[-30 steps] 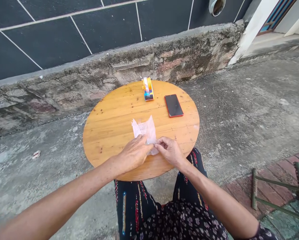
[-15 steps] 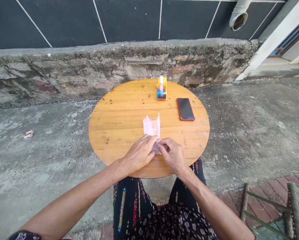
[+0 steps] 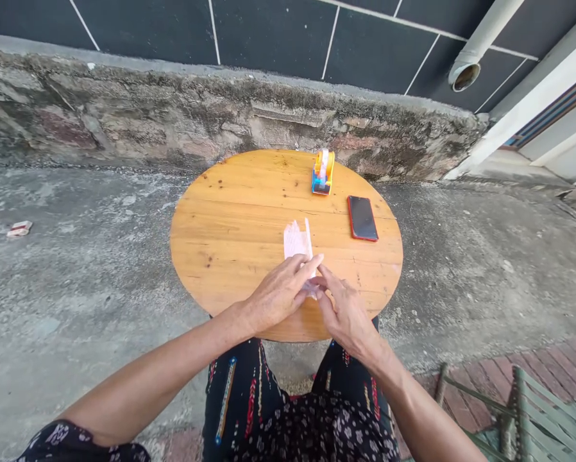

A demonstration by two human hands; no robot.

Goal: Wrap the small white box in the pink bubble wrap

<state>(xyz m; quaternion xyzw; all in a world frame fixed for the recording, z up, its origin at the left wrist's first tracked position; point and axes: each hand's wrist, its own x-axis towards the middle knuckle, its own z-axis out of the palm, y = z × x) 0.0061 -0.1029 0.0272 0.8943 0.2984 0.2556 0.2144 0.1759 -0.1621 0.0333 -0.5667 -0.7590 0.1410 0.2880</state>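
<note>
A thin, pale pinkish-white sheet point(image 3: 296, 240) lies on the round wooden table point(image 3: 230, 237), its far edge ragged. Along its right side runs a narrow raised or folded strip. My left hand point(image 3: 281, 289) rests over the near part of the sheet, fingers stretched out flat and pressing it down. From the right, my right hand point(image 3: 344, 308) meets it: the index finger touches near the left fingertips, while the thumb and bent fingers grip the sheet's near right edge. Both hands hide much of the sheet's near end.
Toward the back of the table stands a yellow and blue tape dispenser point(image 3: 322, 173) with a roll in it. A phone point(image 3: 363, 218) in a red case lies at the right. A stone-based wall point(image 3: 172, 115) is behind the table, and a green chair point(image 3: 523, 410) is at lower right.
My right hand has gone from a tight pinch to a looser hold, its index finger reaching toward the left hand. The sheet's right side now shows a straighter strip. The camera view has tilted.
</note>
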